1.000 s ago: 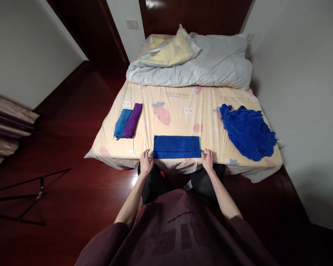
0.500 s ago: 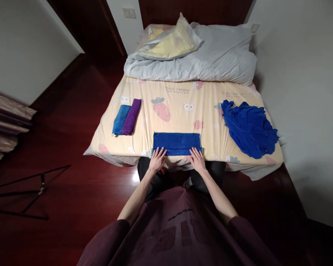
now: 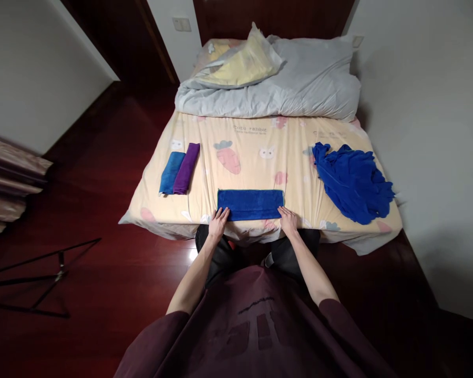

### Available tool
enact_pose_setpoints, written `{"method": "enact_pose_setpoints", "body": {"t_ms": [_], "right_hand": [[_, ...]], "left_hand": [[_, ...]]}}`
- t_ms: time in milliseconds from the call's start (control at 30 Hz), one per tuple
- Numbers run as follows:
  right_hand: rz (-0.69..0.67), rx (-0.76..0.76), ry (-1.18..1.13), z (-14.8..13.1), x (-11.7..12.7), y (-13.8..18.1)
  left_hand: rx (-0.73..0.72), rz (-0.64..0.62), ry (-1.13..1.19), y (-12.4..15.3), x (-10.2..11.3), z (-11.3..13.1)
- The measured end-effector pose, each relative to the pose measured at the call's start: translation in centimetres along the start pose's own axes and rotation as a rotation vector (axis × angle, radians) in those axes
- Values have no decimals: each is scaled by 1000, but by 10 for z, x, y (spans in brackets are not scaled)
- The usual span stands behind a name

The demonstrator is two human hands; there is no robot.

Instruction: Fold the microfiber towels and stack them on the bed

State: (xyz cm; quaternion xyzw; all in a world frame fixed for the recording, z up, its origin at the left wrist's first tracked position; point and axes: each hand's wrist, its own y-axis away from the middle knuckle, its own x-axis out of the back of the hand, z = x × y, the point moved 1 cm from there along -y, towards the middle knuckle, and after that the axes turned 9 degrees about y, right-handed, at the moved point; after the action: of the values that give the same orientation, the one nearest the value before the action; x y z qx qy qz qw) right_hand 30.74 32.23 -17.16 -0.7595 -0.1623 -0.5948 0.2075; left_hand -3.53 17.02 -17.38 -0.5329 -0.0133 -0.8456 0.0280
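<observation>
A blue towel (image 3: pixel 252 203), folded into a long flat strip with a thin green edge, lies along the near side of the bed. At its left near corner my left hand (image 3: pixel 218 222) is closed, the fingertips pinching the cloth. My right hand (image 3: pixel 289 221) pinches the right near corner the same way, its thumb mostly hidden. Off to the left rest two rolled or folded towels side by side, a blue one (image 3: pixel 171 172) and a purple one (image 3: pixel 186 169). A crumpled heap of blue cloth (image 3: pixel 355 181) sits on the bed's right side.
The bed has a pale yellow patterned sheet (image 3: pixel 260 157). Across its far end lie a grey quilt (image 3: pixel 315 79) and a yellow pillow-like item (image 3: pixel 244 65). Black tripod legs (image 3: pixel 43 275) stand on the floor at left, near a curtain (image 3: pixel 11 178).
Both hands have shifted outward from on top of the towel to its near corners, and the fingers have closed there. The towel's end edges look tidier.
</observation>
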Motion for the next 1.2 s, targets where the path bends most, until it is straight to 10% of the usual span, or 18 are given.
{"method": "enact_pose_setpoints", "body": {"t_ms": [567, 1200], "right_hand": [[147, -161, -626, 33, -5, 39], [128, -238, -581, 50, -14, 22]], "left_hand": [[64, 249, 548, 30, -9, -31], [224, 376, 501, 22, -8, -53]]}}
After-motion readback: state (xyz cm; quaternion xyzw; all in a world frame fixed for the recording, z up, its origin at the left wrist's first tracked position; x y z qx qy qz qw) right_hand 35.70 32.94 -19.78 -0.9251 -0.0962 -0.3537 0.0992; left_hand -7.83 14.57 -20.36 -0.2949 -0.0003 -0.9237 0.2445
